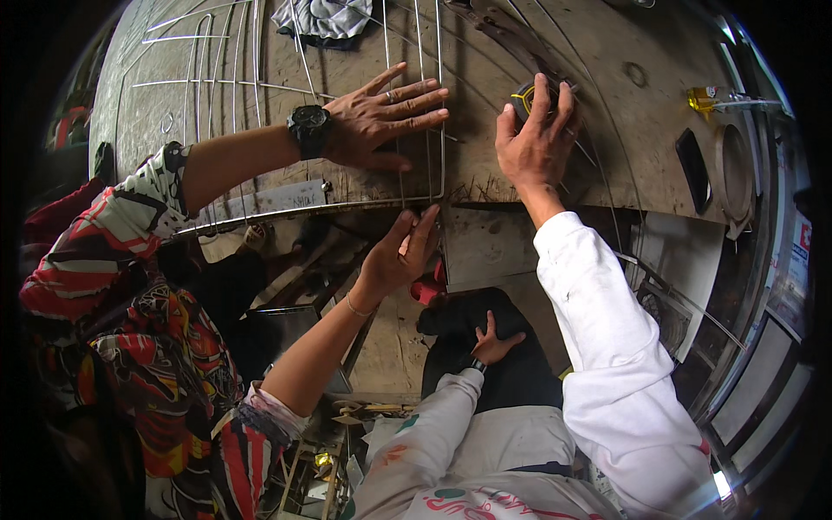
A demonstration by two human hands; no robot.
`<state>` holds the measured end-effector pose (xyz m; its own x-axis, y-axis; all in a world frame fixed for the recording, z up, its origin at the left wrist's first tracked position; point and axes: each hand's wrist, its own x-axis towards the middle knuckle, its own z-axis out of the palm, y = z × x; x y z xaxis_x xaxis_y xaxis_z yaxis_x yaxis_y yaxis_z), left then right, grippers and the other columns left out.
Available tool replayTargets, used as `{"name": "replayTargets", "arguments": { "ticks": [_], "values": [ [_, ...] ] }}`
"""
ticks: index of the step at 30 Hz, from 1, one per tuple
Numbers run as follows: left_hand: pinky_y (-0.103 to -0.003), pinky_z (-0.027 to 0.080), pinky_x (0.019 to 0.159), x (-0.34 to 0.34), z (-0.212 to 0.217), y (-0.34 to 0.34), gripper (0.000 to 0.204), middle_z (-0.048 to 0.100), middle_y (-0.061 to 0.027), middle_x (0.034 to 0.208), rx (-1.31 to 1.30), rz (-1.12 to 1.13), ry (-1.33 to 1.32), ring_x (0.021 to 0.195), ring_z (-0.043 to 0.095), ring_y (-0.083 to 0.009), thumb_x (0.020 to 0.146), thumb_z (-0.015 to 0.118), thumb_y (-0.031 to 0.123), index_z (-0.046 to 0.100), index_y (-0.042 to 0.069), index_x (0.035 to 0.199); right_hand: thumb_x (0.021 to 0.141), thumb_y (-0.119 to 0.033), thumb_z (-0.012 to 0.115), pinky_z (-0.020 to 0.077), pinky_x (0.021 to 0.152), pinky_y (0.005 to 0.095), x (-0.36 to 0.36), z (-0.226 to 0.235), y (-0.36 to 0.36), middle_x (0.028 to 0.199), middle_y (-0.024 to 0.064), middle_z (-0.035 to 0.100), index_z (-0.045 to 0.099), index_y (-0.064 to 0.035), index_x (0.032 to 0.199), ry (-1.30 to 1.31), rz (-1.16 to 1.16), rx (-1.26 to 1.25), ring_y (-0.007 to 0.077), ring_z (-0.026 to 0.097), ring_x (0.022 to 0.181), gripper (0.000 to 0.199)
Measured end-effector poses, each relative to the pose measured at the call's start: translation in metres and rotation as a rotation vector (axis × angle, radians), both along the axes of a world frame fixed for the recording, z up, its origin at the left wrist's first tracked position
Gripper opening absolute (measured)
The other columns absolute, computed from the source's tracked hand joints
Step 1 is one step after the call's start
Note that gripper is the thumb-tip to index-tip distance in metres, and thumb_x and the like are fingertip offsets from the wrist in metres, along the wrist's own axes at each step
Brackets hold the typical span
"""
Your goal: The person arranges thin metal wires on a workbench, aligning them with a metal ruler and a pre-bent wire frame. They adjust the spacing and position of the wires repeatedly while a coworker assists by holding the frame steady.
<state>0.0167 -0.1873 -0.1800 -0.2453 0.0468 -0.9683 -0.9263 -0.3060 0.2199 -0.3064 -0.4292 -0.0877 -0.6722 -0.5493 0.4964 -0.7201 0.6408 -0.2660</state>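
My right hand (539, 143), at the end of a white sleeve, reaches over the table. Its fingers curl over a black and yellow tape measure (523, 99), which they partly hide. Low in front of me, my left hand (497, 343) rests on my dark-clothed leg with thumb and fingers spread, holding nothing. To the left of my right hand, a thin metal wire frame (442, 156) lies on the table. A co-worker's watch-wearing hand (368, 126) is spread flat across its rods. The co-worker's other hand (394, 253) is raised at the table's edge, below the frame's corner.
The worn table (494, 173) carries a grey cloth (329, 17), a dark metal bar (516, 42), and a flat metal strip (269, 201). At right lie a phone (692, 170), a small yellow bottle (700, 99) and a round metal ring (734, 173). The co-worker sits close on my left.
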Motion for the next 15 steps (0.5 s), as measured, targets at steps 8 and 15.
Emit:
{"name": "replayTargets", "arguments": {
  "ticks": [8,15],
  "values": [
    [-0.054,0.028,0.127,0.0,-0.004,-0.003,0.15,0.003,-0.0417,0.169,0.024,0.017,-0.028,0.159,0.009,-0.0537,0.065,0.081,0.084,-0.006,0.023,0.171,0.094,-0.033,0.068,0.0411,0.114,0.0632,0.0,0.0,-0.002,0.154,0.0271,0.036,0.041,-0.0147,0.157,0.003,0.001,-0.004,0.0541,0.041,0.139,0.07],
    [-0.052,0.022,0.129,0.004,-0.007,-0.01,0.147,0.011,-0.0396,0.17,0.013,0.001,0.028,0.16,0.003,-0.0531,0.072,0.078,0.082,-0.007,0.015,0.171,0.095,-0.032,0.067,0.0403,0.114,0.0639,-0.001,0.003,-0.001,0.154,0.0273,0.038,0.041,-0.0142,0.158,-0.008,0.002,-0.027,0.0547,0.042,0.138,0.07]
  ]
}}
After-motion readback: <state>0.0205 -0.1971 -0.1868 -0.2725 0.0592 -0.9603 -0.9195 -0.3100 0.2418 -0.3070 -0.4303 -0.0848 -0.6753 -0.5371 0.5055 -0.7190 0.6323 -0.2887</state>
